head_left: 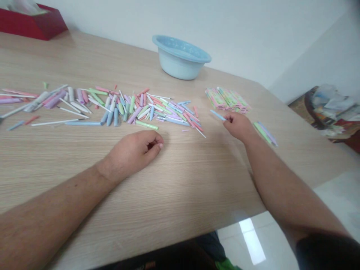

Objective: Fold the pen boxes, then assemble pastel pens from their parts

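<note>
Two bare hands rest on the desk (180, 180). Right hand (238, 125), just right of the pen-part pile (126, 107), has fingers pinched on a blue pen tube (217, 114). Left hand (135, 150) lies just below the pile, fingers curled together, apparently empty. Beyond the pile stands a blue basin (180, 57); a packet stack (227, 99) lies to its right.

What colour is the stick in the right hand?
Light blue: the stick in the right hand, best seen in the head view.
</note>
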`<state>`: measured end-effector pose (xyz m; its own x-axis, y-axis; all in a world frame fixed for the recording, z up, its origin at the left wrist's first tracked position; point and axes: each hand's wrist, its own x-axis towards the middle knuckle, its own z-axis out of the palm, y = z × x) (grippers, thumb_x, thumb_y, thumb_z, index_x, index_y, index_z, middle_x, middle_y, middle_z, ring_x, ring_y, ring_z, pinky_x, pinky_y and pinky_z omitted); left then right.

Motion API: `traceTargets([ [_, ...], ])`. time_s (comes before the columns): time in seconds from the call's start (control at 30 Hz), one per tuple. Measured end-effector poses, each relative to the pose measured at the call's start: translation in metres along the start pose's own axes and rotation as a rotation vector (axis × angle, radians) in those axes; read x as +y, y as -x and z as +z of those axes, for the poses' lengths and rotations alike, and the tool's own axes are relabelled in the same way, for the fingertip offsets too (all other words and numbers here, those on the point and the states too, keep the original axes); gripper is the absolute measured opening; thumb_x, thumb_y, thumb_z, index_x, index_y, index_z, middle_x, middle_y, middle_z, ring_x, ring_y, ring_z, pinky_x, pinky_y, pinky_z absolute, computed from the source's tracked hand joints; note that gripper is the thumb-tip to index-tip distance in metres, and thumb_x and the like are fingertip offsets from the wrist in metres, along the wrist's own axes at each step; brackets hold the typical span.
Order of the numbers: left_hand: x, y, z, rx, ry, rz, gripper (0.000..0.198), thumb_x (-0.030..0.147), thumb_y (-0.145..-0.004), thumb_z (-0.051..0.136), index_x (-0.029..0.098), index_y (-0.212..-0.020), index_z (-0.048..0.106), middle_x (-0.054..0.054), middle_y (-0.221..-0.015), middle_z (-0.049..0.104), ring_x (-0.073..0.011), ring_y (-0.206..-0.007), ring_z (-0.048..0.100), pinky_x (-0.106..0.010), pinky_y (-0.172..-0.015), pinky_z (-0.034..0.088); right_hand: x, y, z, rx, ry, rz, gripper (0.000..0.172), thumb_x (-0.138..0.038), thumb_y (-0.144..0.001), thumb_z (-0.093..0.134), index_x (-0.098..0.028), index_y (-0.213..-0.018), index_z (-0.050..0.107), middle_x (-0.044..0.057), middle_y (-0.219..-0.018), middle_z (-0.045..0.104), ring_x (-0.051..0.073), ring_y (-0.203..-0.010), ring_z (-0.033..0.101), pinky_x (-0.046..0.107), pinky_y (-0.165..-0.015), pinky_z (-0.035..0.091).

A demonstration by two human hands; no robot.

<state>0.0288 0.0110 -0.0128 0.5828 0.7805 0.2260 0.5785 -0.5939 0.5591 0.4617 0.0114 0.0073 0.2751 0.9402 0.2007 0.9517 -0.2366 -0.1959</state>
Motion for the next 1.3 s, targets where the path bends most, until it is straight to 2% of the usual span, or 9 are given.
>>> traceTargets([
  [0.13,0.0,-0.001,0.001,-0.015,-0.007,0.009,0.031,0.043,-0.101,0.056,0.021,-0.101,0.077,-0.004,-0.086,0.079,-0.0233,-0.075,0.072,-0.034,-0.07,0.047,0.053,-0.001,0.009,0.032,0.084,0.189,0.029,-0.025,-0.09,0.065,-0.016,-0.107,0.087,0.016,-0.1,0.083,0.03,-0.089,0.071,0.038,-0.079,0.05],
  [0.27,-0.001,-0.001,0.001,-0.02,-0.006,0.006,0.031,0.043,-0.101,0.056,0.021,-0.1,0.077,-0.003,-0.084,0.078,-0.0226,-0.074,0.071,-0.034,-0.069,0.047,0.085,0.003,0.02,0.049,0.101,0.311,0.034,-0.033,-0.093,0.067,-0.016,-0.115,0.087,0.017,-0.105,0.084,0.032,-0.092,0.074,0.04,-0.081,0.055],
  [0.57,-0.003,0.001,0.0,-0.011,-0.017,0.008,0.03,0.042,-0.103,0.057,0.02,-0.099,0.077,-0.003,-0.084,0.078,-0.0223,-0.074,0.072,-0.033,-0.07,0.047,0.101,-0.006,0.034,0.056,0.057,0.302,0.034,-0.035,-0.091,0.071,-0.018,-0.115,0.088,0.016,-0.106,0.085,0.033,-0.098,0.077,0.044,-0.092,0.059],
  [0.7,-0.001,0.0,0.0,-0.011,-0.008,0.019,0.028,0.04,-0.102,0.057,0.021,-0.099,0.077,-0.003,-0.085,0.078,-0.0217,-0.075,0.071,-0.033,-0.07,0.048,0.099,-0.002,0.031,0.113,0.031,0.286,0.045,-0.04,-0.092,0.071,-0.015,-0.127,0.085,0.019,-0.115,0.083,0.035,-0.105,0.075,0.047,-0.099,0.059],
  [0.83,0.0,0.001,0.0,-0.019,-0.015,0.032,0.027,0.039,-0.103,0.057,0.022,-0.099,0.077,-0.004,-0.087,0.079,-0.0221,-0.078,0.072,-0.033,-0.071,0.049,0.074,0.006,0.018,0.309,-0.01,0.148,0.05,-0.037,-0.096,0.065,-0.012,-0.136,0.081,0.023,-0.124,0.081,0.039,-0.124,0.071,0.054,-0.114,0.054],
  [0.9,0.001,0.002,0.001,-0.024,-0.012,0.032,0.027,0.039,-0.103,0.057,0.022,-0.098,0.077,-0.004,-0.087,0.08,-0.0222,-0.078,0.073,-0.033,-0.071,0.049,0.051,0.01,0.012,0.331,-0.05,0.052,0.048,-0.034,-0.095,0.064,-0.011,-0.133,0.082,0.022,-0.12,0.082,0.039,-0.123,0.071,0.053,-0.115,0.053],
  [1.07,0.003,0.003,0.003,-0.037,0.007,0.043,0.026,0.038,-0.103,0.057,0.022,-0.097,0.077,-0.004,-0.088,0.08,-0.0223,-0.078,0.072,-0.033,-0.071,0.049,-0.021,0.016,0.006,0.155,-0.141,-0.179,0.041,-0.034,-0.095,0.064,-0.015,-0.125,0.084,0.017,-0.113,0.083,0.031,-0.097,0.074,0.047,-0.098,0.058],
  [1.17,0.004,0.003,0.004,-0.043,0.007,0.064,0.025,0.036,-0.103,0.057,0.022,-0.099,0.078,-0.004,-0.088,0.08,-0.0225,-0.078,0.072,-0.034,-0.071,0.048,-0.058,0.019,0.008,0.063,-0.162,-0.3,0.036,-0.033,-0.095,0.066,-0.017,-0.12,0.085,0.014,-0.108,0.084,0.03,-0.095,0.075,0.043,-0.094,0.058],
  [1.3,0.005,0.002,0.006,-0.048,0.016,0.083,0.023,0.032,-0.102,0.058,0.022,-0.099,0.078,-0.004,-0.088,0.08,-0.0223,-0.077,0.072,-0.033,-0.071,0.047,-0.094,0.018,0.018,-0.055,-0.076,-0.332,0.037,-0.029,-0.094,0.07,-0.017,-0.128,0.083,0.012,-0.113,0.086,0.029,-0.098,0.077,0.04,-0.094,0.058],
])
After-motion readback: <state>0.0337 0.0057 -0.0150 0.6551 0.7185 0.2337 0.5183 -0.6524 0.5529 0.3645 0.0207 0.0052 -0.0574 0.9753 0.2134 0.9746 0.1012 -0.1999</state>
